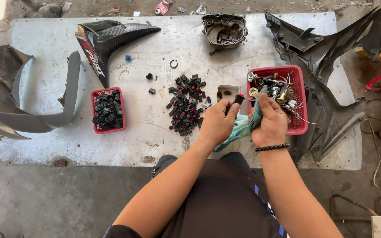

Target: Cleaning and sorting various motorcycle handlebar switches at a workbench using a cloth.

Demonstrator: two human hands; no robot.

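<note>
A person seated at a pale, stained tabletop (155, 132) wipes a small black switch w/ red button (238, 99), held in the left hand (217, 124), fingers closed around its lower end. The right hand (270, 122) is closed on a teal rag (242, 128), bunched betw. both hands and hanging toward the lap.

Landmark: the loose pile of black-and-red switches (186, 105) at tabletop centre. Progress, judged from the layout: the pile looks like the bulk not yet handled; a small red basket (108, 110) well left of the pile is already full of similar black parts, so part of the batch appears sorted. A few stray pieces (151, 83) lie just left of the pile, and a small open box (227, 93) w/ a couple of parts sits just right of it. Roughly midway, as an estimate.

The switch in hand is right of the pile, near its edge, raised off the surface; both hands sit right of the pile and slightly nearer the person. Further right, a larger red basket (297, 123) holds wired metal lock parts. Beyond the pile, an engine cover (224, 29); black fairing panels (98, 42) lie far left and far right.
</note>
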